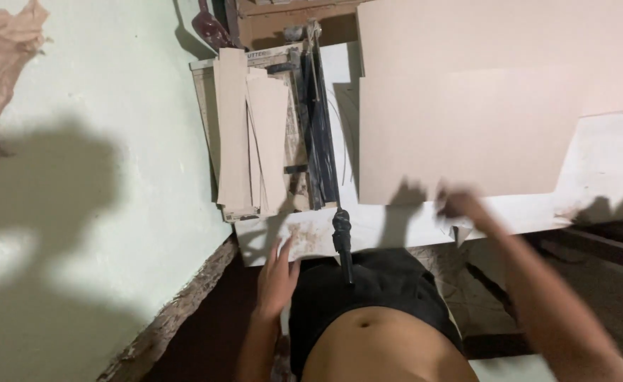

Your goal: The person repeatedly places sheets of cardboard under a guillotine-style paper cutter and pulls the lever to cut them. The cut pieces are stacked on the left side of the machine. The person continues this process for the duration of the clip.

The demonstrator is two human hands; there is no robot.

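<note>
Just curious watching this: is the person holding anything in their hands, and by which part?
The right hand grips the large beige tile at its near edge. The left hand holds nothing, hanging open beside the white bench.

Matt beige ceramic tile, black metal cutter rail, rough plaster wall

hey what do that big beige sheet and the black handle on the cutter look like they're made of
The big beige sheet looks like ceramic tile: flat, stiff, matte, with straight cut edges. The black handle seems to be moulded rubber or plastic over a metal bar; its ribbed grip suggests that.
</note>
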